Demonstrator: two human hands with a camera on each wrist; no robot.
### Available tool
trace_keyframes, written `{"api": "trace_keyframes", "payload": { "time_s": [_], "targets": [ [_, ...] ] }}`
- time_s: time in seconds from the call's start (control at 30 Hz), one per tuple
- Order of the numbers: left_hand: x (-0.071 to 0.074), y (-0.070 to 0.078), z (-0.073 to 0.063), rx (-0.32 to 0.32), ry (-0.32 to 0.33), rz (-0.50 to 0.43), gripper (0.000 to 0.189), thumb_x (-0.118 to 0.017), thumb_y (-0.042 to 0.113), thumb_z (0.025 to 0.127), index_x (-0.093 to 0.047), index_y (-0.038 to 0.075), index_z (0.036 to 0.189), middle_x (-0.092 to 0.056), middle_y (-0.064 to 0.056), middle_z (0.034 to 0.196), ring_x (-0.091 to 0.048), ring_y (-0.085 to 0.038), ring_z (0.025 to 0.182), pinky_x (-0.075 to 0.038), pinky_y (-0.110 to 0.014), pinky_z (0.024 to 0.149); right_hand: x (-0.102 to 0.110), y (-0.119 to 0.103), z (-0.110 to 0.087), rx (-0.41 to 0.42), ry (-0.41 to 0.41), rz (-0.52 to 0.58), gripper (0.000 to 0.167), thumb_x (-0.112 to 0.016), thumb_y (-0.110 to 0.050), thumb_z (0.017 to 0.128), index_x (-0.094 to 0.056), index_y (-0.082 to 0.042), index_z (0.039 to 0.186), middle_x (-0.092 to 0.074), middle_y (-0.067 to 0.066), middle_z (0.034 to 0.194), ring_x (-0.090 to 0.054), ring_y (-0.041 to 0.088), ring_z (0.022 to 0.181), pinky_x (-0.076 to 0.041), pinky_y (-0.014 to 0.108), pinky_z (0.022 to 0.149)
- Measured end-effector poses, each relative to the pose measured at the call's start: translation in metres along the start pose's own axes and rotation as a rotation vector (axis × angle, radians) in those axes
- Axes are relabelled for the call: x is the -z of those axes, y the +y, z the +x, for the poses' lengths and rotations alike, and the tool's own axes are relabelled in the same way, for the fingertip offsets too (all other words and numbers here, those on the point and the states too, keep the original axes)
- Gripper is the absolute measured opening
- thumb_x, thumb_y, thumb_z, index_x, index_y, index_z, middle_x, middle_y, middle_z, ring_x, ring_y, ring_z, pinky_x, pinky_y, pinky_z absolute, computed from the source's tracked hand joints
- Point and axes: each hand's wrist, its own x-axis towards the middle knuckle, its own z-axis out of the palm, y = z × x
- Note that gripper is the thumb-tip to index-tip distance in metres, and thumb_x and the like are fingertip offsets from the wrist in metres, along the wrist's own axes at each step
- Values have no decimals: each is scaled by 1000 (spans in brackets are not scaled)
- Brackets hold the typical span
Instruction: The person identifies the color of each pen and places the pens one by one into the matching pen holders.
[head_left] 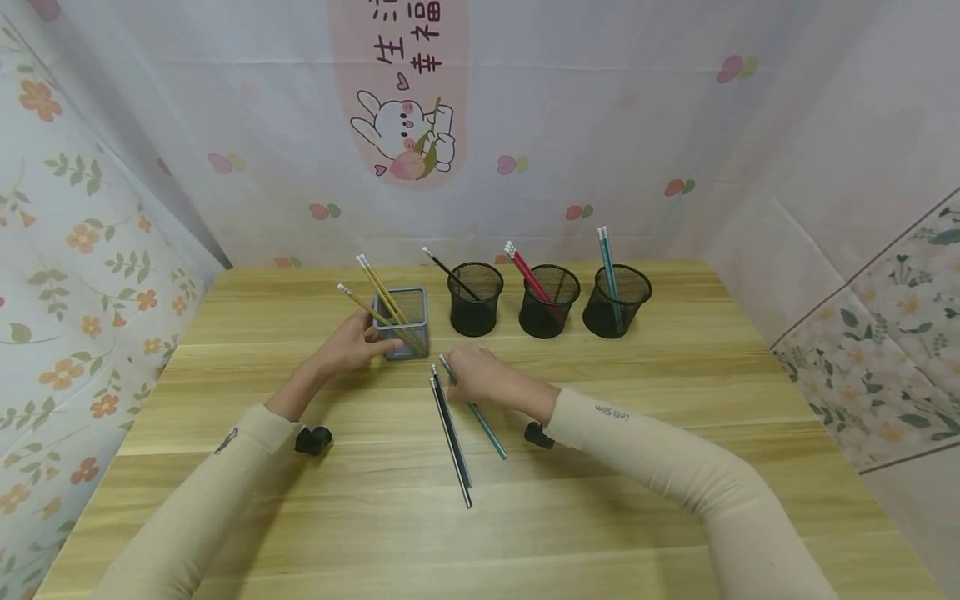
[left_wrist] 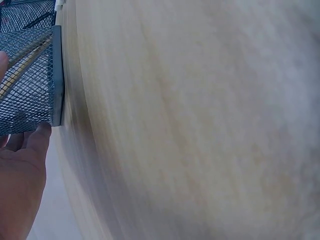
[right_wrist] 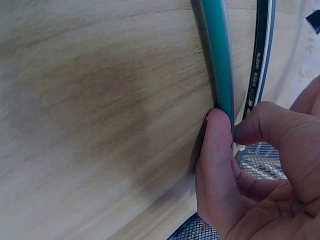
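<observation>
My left hand [head_left: 351, 345] grips the left side of a grey square mesh pencil holder [head_left: 414, 320], thumb across its front, the other fingers partly hidden behind it. Several yellow pencils [head_left: 384, 287] lean inside, their white erasers up. My right hand [head_left: 483, 377] pinches a green pencil [head_left: 489, 431] between thumb and index finger; in the right wrist view the green pencil [right_wrist: 218, 55] runs upward from the fingertips, close over the table. Just left of it, two black pencils [head_left: 453, 442] lie side by side on the wood.
Behind the hands stand three round black mesh cups in a row: one [head_left: 474, 312] with a black pencil, one [head_left: 547, 312] with red pencils, one [head_left: 621, 310] with green pencils. A fabric backdrop [head_left: 570, 133] hangs behind the wooden table [head_left: 360, 533].
</observation>
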Motion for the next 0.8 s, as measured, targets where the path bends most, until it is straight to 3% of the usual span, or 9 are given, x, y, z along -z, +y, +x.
{"api": "trace_keyframes", "payload": {
  "time_s": [0.13, 0.3, 0.53, 0.73, 0.8],
  "targets": [
    [-1, -1, 0, -1, -1, 1, 59, -73, 3, 95, -38, -6, 142, -48, -25, 141, -32, -43, 143, -25, -64, 115, 0, 3, -2, 22, -26, 26, 28, -75, -8, 90, -57, -7, 68, -58, 1, 52, -54, 9, 37, -41, 17, 38],
    [-1, 1, -1, -5, 3, -7, 59, -73, 2, 94, -38, -6, 142, -48, -26, 141, -33, -43, 142, -26, -66, 114, 1, 8, -4, 73, -59, 15, 43, -71, -5, 91, -48, -11, 55, -50, -3, 43, -49, 8, 33, -33, 16, 36],
    [-2, 2, -1, -3, 4, 5, 60, -73, 1, 94, -37, -5, 142, -47, -27, 140, -30, -43, 143, -25, -67, 113, 7, 14, -12, 132, -34, -53, 47, -71, -3, 86, -34, -16, 59, -24, -7, 52, -21, 8, 48, -20, 22, 45],
    [-1, 3, 0, 6, 6, 24, 58, -73, 3, 95, -39, -4, 141, -48, -25, 141, -29, -41, 144, -25, -67, 114, 12, 20, -19, 138, -21, -54, 36, -71, -4, 85, -41, -14, 69, -35, -5, 63, -31, 10, 55, -26, 23, 48],
    [-2, 12, -3, 5, 5, 22, 57, -72, 0, 95, -38, -6, 140, -47, -28, 140, -29, -44, 144, -25, -68, 113, 14, 21, -21, 142, -16, -55, 32, -71, -4, 85, -44, -13, 70, -39, -4, 63, -34, 10, 55, -28, 22, 48]
  ]
}}
